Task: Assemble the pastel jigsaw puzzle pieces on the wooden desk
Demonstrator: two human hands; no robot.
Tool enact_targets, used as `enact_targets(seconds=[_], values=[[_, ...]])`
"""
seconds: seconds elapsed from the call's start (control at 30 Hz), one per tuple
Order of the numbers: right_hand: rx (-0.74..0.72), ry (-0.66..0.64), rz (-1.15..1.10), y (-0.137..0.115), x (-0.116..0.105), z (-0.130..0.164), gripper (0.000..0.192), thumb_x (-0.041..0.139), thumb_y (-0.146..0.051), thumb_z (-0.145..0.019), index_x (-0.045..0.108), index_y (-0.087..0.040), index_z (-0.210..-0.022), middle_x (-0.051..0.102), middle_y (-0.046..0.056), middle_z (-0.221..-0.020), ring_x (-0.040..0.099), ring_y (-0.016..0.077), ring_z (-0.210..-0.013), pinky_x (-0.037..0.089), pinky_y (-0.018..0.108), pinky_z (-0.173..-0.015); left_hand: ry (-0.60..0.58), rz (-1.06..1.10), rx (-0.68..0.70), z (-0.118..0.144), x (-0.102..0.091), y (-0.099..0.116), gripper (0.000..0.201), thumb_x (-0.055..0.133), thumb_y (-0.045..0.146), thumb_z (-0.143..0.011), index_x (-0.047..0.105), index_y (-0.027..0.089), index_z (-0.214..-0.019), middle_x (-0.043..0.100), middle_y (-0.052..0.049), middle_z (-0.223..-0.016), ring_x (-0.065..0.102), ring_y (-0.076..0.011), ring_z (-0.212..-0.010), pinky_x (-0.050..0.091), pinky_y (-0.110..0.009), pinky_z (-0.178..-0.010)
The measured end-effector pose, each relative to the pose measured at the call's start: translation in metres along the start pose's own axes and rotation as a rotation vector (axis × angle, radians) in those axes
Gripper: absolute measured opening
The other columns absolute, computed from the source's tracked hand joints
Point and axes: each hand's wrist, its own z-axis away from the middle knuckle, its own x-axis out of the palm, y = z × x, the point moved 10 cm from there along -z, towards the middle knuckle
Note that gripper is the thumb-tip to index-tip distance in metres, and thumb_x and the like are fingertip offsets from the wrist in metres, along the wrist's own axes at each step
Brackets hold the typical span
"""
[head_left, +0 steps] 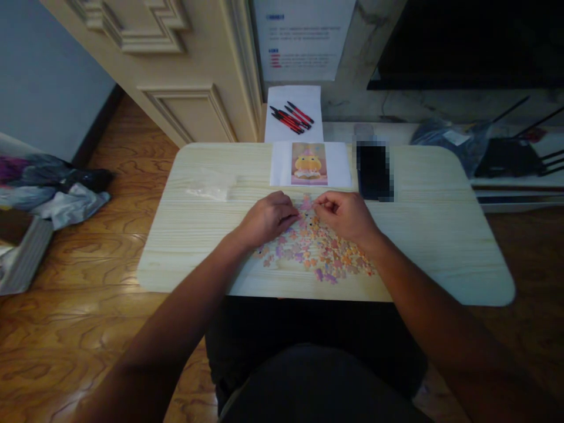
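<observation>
While the loose puzzle pieces [315, 249] lie spread across a white sheet at the middle of the tabletop's [202, 247] near edge, both hands work at the heap's far rim. The right hand [346, 216] has its fingers curled close, seemingly pinching one piece, though the piece itself is too small to make out. The left hand [267, 218] rests knuckles-up, fingers pressed down on the pieces; whether it grips anything cannot be told. A reference picture [309, 163] sits beyond at the far edge, facing the person for easy comparison. Beside it a dark phone [373, 171] is blurred out. Red pens [291, 118] lie past the tabletop.
</observation>
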Motion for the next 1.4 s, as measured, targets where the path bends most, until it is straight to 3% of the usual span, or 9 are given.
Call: enact_targets(seconds=[0.13, 0.53, 0.9, 1.4], values=[[-0.013, 0.055, 0.033, 0.001, -0.008, -0.001, 0.017, 0.07, -0.031, -0.094, 0.08, -0.02, -0.085, 0.065, -0.002, -0.061, 0.053, 0.0144, -0.056, 0.036, 0.032, -0.062, -0.007, -0.024, 0.007, 0.001, 0.001, -0.001, 0.026, 0.064, 0.028, -0.111, 0.085, 0.016, -0.102, 0.077, -0.011, -0.094, 0.07, -0.0227, -0.09, 0.058, -0.035, -0.081], [-0.187, -0.145, 0.108, -0.01, 0.006, 0.002, 0.01, 0.073, -0.027, -0.09, 0.08, -0.022, -0.085, 0.064, -0.003, -0.062, 0.056, 0.0144, -0.06, 0.037, 0.031, -0.066, -0.02, -0.069, 0.009, 0.003, 0.0, -0.003, 0.028, 0.062, 0.026, -0.111, 0.085, 0.015, -0.1, 0.076, -0.01, -0.091, 0.07, -0.023, -0.088, 0.058, -0.035, -0.078], [-0.181, -0.305, 0.124, -0.002, 0.002, 0.006, 0.019, 0.076, -0.029, -0.088, 0.084, -0.022, -0.103, 0.073, 0.0, -0.075, 0.061, 0.016, -0.066, 0.041, 0.033, -0.07, -0.041, -0.067, 0.02, 0.005, -0.003, -0.005, 0.028, 0.061, 0.024, -0.11, 0.085, 0.015, -0.098, 0.076, -0.011, -0.091, 0.07, -0.0232, -0.088, 0.059, -0.037, -0.079], [-0.122, -0.332, 0.132, 0.003, 0.005, 0.005, 0.016, 0.078, -0.028, -0.085, 0.084, -0.024, -0.099, 0.071, -0.004, -0.069, 0.063, 0.0148, -0.065, 0.043, 0.032, -0.072, -0.023, -0.077, 0.05, 0.006, -0.011, 0.0, 0.027, 0.061, 0.019, -0.107, 0.084, 0.016, -0.093, 0.074, -0.01, -0.085, 0.067, -0.0229, -0.084, 0.056, -0.035, -0.073]])
